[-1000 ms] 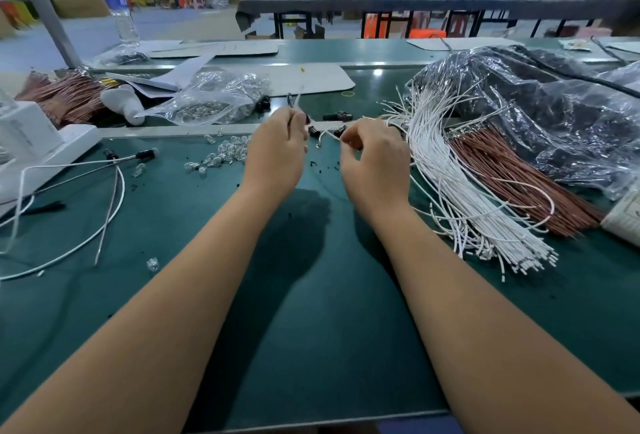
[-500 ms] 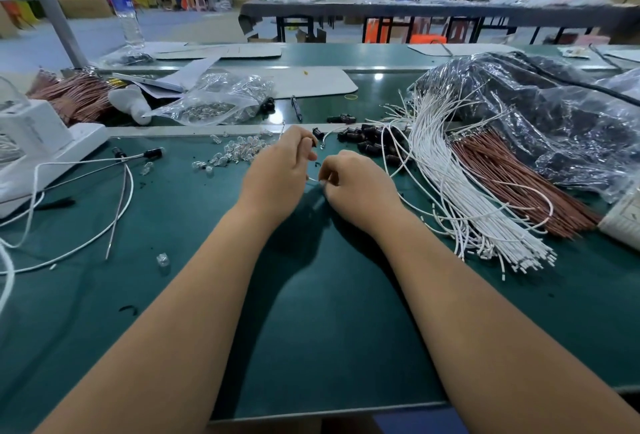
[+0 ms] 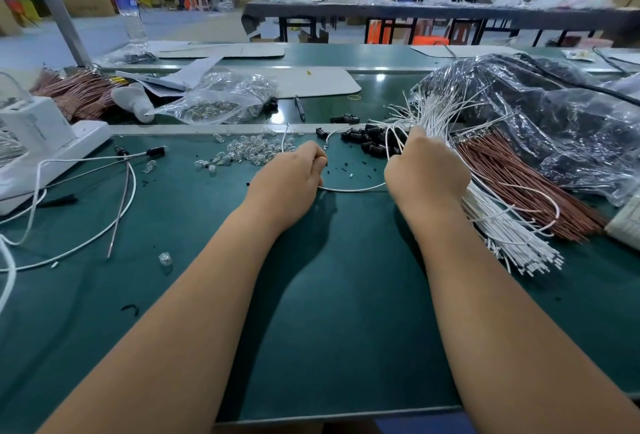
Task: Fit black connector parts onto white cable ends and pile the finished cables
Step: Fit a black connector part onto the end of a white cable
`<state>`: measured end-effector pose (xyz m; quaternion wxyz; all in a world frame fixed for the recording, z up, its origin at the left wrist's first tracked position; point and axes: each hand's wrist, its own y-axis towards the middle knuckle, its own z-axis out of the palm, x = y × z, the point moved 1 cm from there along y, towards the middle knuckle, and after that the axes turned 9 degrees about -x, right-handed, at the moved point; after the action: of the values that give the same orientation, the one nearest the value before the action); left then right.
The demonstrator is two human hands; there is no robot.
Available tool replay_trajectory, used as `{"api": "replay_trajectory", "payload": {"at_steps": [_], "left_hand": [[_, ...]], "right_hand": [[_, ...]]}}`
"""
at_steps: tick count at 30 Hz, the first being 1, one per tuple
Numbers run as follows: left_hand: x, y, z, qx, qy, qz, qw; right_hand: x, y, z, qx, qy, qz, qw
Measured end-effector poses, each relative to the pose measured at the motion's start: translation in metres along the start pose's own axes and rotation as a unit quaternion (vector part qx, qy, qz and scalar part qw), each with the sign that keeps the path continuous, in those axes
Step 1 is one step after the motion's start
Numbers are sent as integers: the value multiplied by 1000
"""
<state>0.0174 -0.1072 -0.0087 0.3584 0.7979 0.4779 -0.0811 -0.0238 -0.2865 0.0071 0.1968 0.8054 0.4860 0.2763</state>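
Observation:
My left hand (image 3: 291, 180) is curled on the green mat and pinches one white cable (image 3: 349, 189). That cable runs right along the mat toward my right hand (image 3: 427, 170). My right hand sits at the near edge of the white cable bundle (image 3: 502, 225), and its fingers curl into the strands, mostly hidden behind the hand. Between and beyond the hands lies a small heap of black connector parts (image 3: 370, 137). At the left lie cables (image 3: 86, 170) with a black connector (image 3: 157, 150) fitted on one end.
Brown cables (image 3: 519, 187) and a dark plastic bag (image 3: 554, 115) fill the right side. Clear small parts (image 3: 249, 151) are scattered ahead of my left hand, with a bag of them (image 3: 214, 104) behind. A white machine (image 3: 34, 142) stands at the left edge.
My hands, close together on one cable before, have parted. The right hand moved right into the white bundle; the left lowered to the mat, keeping the cable.

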Motion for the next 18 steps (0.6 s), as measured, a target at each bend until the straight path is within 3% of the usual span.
{"api": "replay_trajectory", "payload": {"at_steps": [5,9,11,15,18], "left_hand": [[0,0,0,4,-10,-6,1000],[2,0,0,12,-39,-23,999],[2,1,0,12,-80,-43,996],[2,4,-4,-23,-231,-115,966],[4,6,-10,-46,-311,-155,937]], "right_hand": [[-2,0,7,-32,24,-4,999],[11,-1,4,-107,272,4,956],[23,-5,3,-95,371,8,924],[38,-14,11,-14,443,-5,896],[38,-13,11,-8,480,10,877]]}}
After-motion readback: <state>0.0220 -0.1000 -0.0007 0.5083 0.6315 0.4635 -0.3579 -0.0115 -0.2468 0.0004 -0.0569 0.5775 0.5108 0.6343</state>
